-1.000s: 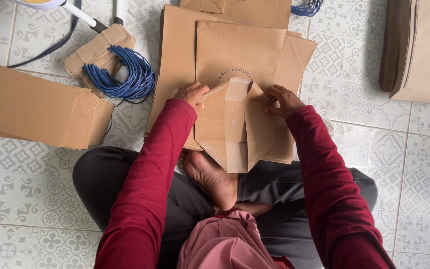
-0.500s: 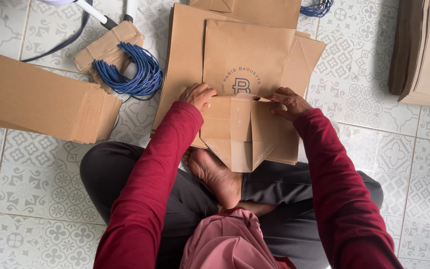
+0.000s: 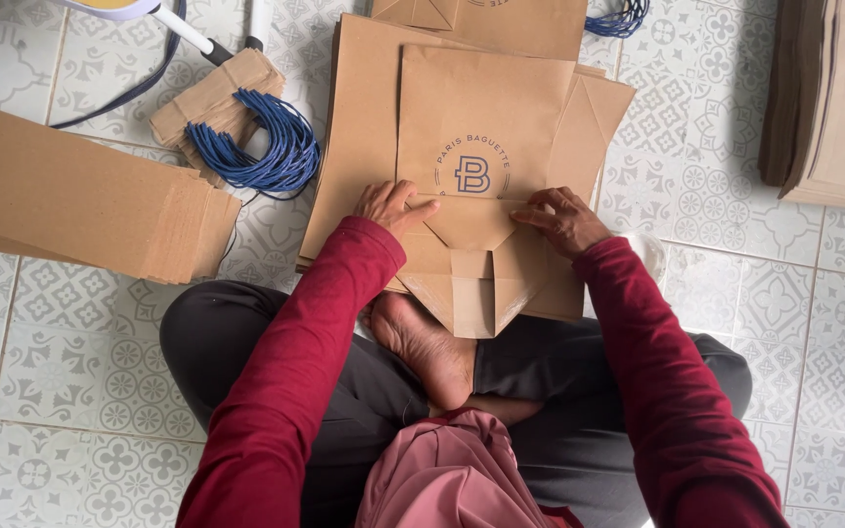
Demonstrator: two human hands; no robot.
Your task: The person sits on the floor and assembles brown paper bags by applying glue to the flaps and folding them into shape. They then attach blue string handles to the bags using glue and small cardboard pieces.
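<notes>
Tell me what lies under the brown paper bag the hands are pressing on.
Under the paper bag lies a stack of flat brown sheets, edges showing at left and right, on the tiled floor. The bag hides how many. Left hand and right hand press its folds.

The flat brown paper bag (image 3: 486, 127) looks matt and smooth. The long brown cardboard stack (image 3: 70, 196) looks rough. The blue cord bundle (image 3: 266, 147) shines a little. The patterned tile floor (image 3: 726, 284) looks glossy.
</notes>
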